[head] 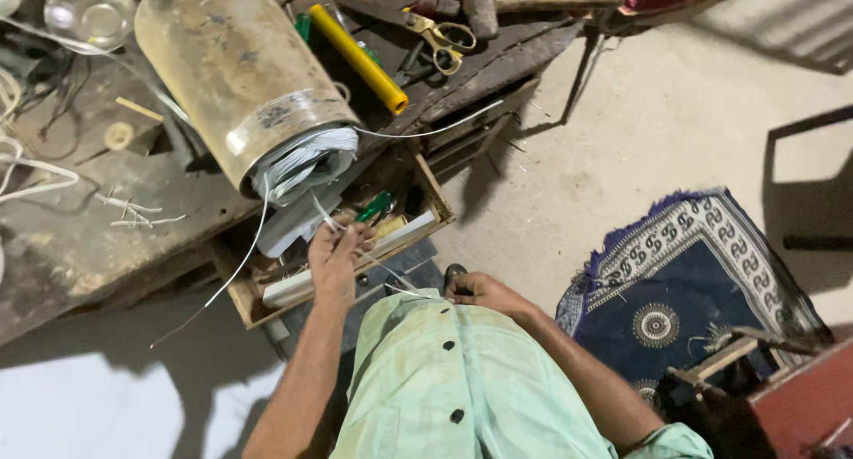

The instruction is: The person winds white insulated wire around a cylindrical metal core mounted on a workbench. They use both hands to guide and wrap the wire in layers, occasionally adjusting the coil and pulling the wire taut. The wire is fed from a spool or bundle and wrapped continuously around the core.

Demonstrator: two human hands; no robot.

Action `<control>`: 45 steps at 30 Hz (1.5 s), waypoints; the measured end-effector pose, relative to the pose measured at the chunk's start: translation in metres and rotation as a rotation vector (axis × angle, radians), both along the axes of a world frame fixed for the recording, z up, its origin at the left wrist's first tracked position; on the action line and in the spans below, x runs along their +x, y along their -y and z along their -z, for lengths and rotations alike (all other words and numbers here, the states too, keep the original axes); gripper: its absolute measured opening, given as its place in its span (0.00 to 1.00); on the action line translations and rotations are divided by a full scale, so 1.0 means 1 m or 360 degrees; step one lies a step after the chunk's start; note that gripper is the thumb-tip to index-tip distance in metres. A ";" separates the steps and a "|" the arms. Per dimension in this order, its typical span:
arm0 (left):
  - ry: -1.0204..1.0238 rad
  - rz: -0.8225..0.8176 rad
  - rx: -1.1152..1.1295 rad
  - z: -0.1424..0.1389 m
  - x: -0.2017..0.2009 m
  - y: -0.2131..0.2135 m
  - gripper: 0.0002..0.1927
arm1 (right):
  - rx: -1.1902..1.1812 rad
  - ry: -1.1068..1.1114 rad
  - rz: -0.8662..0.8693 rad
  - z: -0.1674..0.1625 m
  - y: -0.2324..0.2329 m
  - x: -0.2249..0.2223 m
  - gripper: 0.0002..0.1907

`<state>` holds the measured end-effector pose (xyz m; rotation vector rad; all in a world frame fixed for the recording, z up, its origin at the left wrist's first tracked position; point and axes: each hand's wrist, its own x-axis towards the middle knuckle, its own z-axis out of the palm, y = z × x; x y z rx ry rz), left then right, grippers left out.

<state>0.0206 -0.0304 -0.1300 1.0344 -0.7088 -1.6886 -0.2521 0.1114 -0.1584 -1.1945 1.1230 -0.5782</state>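
Pinching a thin white wire (330,221) w/ left hand (336,250) over open drawer (433,197), right hand (480,290) closed on dark tool (455,272)

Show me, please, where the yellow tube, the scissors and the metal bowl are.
yellow tube (357,57): head view, middle of its length.
scissors (442,39): head view, on the yellow handles.
metal bowl (89,13): head view, inside of the bowl.

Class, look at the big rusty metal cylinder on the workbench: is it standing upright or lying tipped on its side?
Tipped on its side. The rusty metal cylinder lies along the workbench, its open mouth facing the camera, white strips spilling out.
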 end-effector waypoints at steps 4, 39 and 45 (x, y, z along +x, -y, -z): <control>-0.0204 0.0033 0.0107 -0.025 -0.020 -0.011 0.12 | 0.0236 0.0034 -0.0006 -0.001 -0.006 -0.006 0.06; 0.1208 0.0047 -0.0325 -0.080 0.100 0.000 0.09 | -0.0294 -0.0352 0.0988 -0.074 0.055 0.060 0.06; 0.1282 0.0209 -0.0628 -0.097 0.125 0.027 0.10 | -0.0702 -0.0707 0.0789 -0.116 0.110 0.135 0.13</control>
